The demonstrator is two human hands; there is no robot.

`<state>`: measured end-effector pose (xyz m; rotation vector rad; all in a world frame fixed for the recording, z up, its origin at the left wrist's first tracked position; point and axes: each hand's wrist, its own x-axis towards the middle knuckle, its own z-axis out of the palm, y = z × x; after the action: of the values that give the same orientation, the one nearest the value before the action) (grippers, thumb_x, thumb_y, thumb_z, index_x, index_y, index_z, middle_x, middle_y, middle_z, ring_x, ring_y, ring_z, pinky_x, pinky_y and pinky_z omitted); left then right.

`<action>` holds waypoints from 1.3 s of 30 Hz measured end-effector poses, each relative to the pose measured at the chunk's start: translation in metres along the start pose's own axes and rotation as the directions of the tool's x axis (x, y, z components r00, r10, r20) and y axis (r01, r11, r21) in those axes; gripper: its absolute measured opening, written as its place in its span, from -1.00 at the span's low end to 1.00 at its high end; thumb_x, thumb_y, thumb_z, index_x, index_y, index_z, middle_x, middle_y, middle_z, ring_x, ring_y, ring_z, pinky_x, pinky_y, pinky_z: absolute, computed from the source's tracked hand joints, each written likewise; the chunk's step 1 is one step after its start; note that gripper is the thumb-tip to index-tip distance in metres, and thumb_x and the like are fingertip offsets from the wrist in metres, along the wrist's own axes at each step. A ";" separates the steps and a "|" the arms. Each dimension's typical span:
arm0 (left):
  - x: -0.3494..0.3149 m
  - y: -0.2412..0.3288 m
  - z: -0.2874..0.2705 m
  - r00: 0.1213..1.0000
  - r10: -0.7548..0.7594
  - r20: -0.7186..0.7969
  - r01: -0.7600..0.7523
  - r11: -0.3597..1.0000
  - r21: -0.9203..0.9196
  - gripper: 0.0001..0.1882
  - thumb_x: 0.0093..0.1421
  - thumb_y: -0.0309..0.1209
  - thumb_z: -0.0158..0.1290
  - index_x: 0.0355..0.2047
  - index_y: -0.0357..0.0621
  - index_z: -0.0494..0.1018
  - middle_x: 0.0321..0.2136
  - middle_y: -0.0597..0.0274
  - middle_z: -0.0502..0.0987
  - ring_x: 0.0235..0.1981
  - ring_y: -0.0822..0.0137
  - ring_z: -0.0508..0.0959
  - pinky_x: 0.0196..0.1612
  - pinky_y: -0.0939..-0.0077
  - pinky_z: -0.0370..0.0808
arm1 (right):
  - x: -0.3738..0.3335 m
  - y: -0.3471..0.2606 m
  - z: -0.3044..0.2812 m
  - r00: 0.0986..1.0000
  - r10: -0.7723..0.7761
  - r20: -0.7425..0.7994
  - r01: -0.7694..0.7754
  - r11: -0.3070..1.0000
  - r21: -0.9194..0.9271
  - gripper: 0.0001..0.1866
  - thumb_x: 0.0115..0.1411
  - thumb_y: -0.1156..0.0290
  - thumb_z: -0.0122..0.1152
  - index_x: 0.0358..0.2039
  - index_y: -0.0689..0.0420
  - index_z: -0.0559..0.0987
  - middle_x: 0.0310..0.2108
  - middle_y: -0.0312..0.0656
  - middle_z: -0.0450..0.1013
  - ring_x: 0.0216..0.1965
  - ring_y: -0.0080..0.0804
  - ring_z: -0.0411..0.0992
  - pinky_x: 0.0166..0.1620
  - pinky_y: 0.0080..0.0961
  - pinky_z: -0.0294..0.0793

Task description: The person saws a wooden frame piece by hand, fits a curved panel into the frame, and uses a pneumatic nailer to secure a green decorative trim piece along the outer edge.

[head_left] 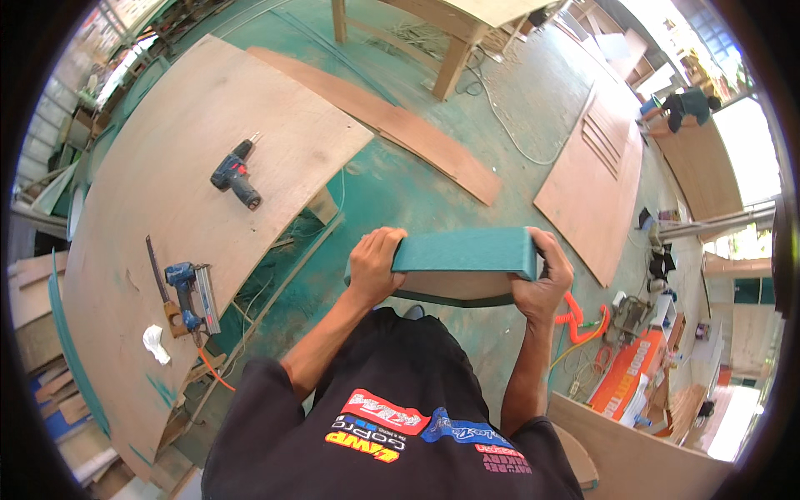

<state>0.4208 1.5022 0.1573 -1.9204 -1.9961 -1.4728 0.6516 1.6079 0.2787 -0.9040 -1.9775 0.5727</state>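
Between my hands, in front of my body, is a teal-covered box-like panel piece [467, 250] with rounded corners and a bare wooden inner face. My left hand [377, 265] is closed round its left end, and my right hand [543, 275] grips the right end with the thumb toward me. The piece is held up above the floor, its teal side facing up. Over on the left, a plywood-topped table [275, 108] carries a cordless drill [237, 173], a blue nail gun [190, 293], a hand saw [158, 275] and a crumpled white scrap [156, 343].
Long plywood strips [417, 142] lie on the green-stained floor ahead. A large plywood sheet [596, 183] with thin strips on it is to the right. An orange coiled air hose [571, 321] lies near my right arm. Another person [690, 107] bends over a panel at far right.
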 end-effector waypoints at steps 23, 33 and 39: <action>0.054 -0.019 0.062 0.807 -0.591 0.018 0.586 0.804 0.103 -0.37 -0.10 -0.38 0.34 -0.03 -0.38 0.37 -0.20 -0.18 0.55 -0.21 -0.14 0.62 -0.18 0.13 0.58 | 0.129 0.125 0.177 0.759 -0.392 0.520 0.251 0.913 0.322 -0.24 -0.18 0.79 0.10 0.12 0.01 0.57 0.01 -0.15 0.55 0.16 -0.07 0.40 0.19 -0.21 0.40; 0.112 -0.043 0.138 0.655 -0.746 -0.122 0.752 0.627 0.201 -0.43 -0.02 -0.36 0.31 -0.03 -0.32 0.37 -0.15 -0.15 0.51 -0.19 -0.19 0.59 -0.18 0.03 0.53 | 0.151 0.185 0.185 0.211 0.340 0.917 -0.970 -0.042 0.239 -0.54 0.36 0.08 0.14 -0.07 0.29 0.52 -0.12 -0.08 0.50 -0.12 -0.33 0.50 -0.04 -0.35 0.49; 0.113 -0.060 0.167 0.577 -0.786 -0.222 0.813 0.529 0.242 -0.47 0.00 -0.34 0.30 -0.07 -0.30 0.37 -0.19 -0.13 0.53 -0.22 -0.17 0.59 -0.21 0.03 0.52 | 0.168 0.188 0.249 0.148 0.412 0.899 -0.984 -0.029 0.175 -0.71 0.30 0.19 0.18 -0.23 0.19 0.54 -0.35 -0.23 0.51 -0.33 -0.42 0.46 -0.17 -0.35 0.46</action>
<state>0.4416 1.7014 0.0935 -0.7420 -3.0338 -1.1144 0.4490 1.8437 0.1082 -1.2506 -0.9904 2.6176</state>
